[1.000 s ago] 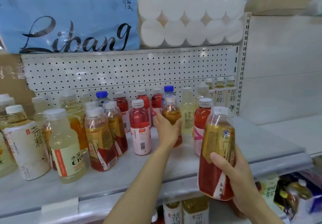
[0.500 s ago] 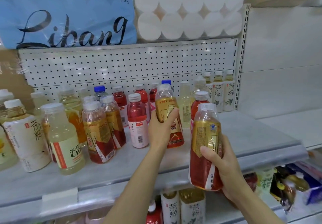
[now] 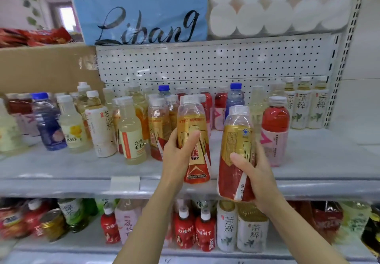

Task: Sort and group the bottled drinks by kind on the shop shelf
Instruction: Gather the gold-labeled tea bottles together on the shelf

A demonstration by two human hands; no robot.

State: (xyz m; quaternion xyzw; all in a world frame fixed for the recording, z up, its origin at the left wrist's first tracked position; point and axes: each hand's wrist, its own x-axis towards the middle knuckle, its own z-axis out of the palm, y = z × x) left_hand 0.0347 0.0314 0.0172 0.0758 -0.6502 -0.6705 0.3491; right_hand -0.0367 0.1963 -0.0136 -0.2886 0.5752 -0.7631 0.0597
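Observation:
Each hand holds one gold-and-red labelled bottle in front of the middle shelf (image 3: 61,169). My left hand (image 3: 177,156) grips the left bottle (image 3: 193,132) around its lower half, lifted off the shelf. Lower and closer to me, my right hand (image 3: 258,178) grips the right bottle (image 3: 236,146). Two more gold-and-red bottles (image 3: 159,128) stand on the shelf just left of my left hand. A red drink with a pink label (image 3: 274,132) stands right of my right hand. Three white-labelled tea bottles (image 3: 303,107) stand at the shelf's far right.
Mixed bottles crowd the shelf's left: a pale yellow one (image 3: 131,134), a white tea bottle (image 3: 100,124), a blue-capped dark one (image 3: 48,121). Blue-capped water (image 3: 234,99) stands at the back. A cardboard box (image 3: 45,66) sits left. The lower shelf holds more bottles (image 3: 226,224).
My left hand has lifted the gold-and-red bottle off the shelf and drawn it toward me and left. The right hand's bottle has stayed in its grip. The view has swung left.

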